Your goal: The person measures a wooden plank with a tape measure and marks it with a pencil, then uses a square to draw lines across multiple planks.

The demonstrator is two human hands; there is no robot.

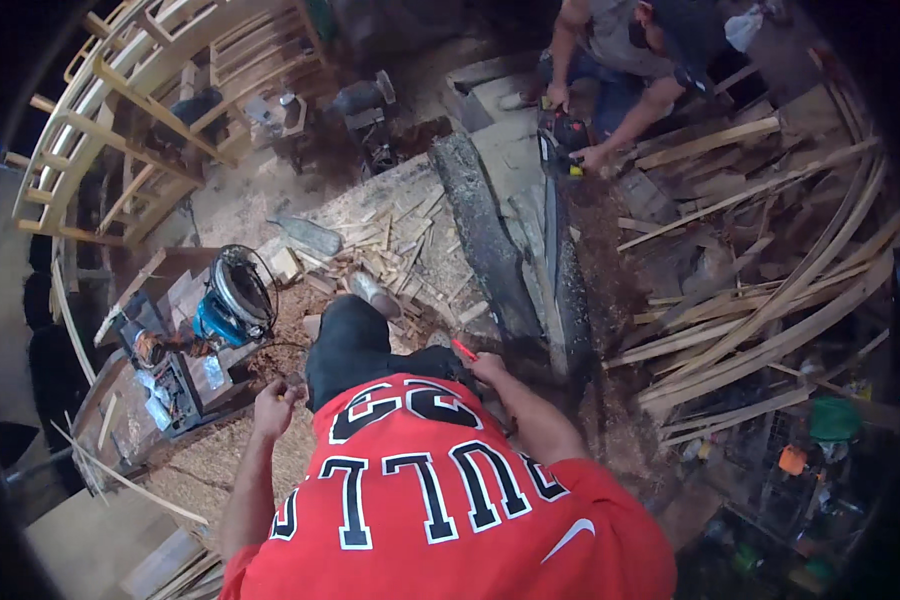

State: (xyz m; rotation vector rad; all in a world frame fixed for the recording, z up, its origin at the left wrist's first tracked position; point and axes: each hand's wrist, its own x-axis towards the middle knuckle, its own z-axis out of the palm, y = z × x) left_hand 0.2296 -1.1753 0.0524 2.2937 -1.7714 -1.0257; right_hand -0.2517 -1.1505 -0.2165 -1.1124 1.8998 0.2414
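My right hand point(488, 368) is closed on a slim red implement point(464, 349), held beside my dark-clothed leg point(345, 345). At my left, my left hand point(278, 398) has its fingers curled round something small and dark that I cannot make out. Ahead and to the right lie long dark weathered planks point(485, 245), their surfaces dusted with shavings. A blue circular power saw point(215, 315) rests left of me, near a dark tool tray point(180, 405) holding assorted items.
A co-worker point(615, 50) bends at the top right, both hands on a yellow-and-black power tool point(560, 140). A curved wooden frame point(120, 140) stands top left. Long bent strips point(760, 320) pile at the right. Offcuts point(400, 230) and sawdust cover the ground ahead.
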